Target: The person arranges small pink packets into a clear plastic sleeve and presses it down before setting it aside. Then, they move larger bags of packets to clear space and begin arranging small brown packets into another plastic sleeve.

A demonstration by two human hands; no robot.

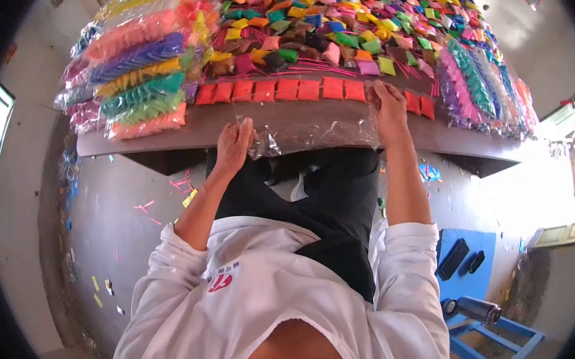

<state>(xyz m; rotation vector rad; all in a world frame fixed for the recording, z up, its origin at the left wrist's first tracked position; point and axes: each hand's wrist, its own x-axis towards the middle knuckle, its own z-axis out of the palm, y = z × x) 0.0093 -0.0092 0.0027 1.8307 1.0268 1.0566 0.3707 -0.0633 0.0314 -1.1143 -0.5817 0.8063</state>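
Note:
A clear plastic bag (321, 136) stretches along the table's front edge between my hands. My left hand (234, 147) is closed on the bag's left end. At its right end, my right hand (389, 111) has its fingers closed on the plastic, close to the row of red packets. Several small red packets (287, 90) lie side by side just beyond the bag. My right hand covers part of that row.
Clear sleeves of colourful packets (141, 67) are stacked on the table's left, more sleeves (484, 87) on its right. Loose packets (327, 20) and pink strips (323, 66) lie behind the row. A blue stool (501, 341) with a dark bottle (480, 309) stands at right.

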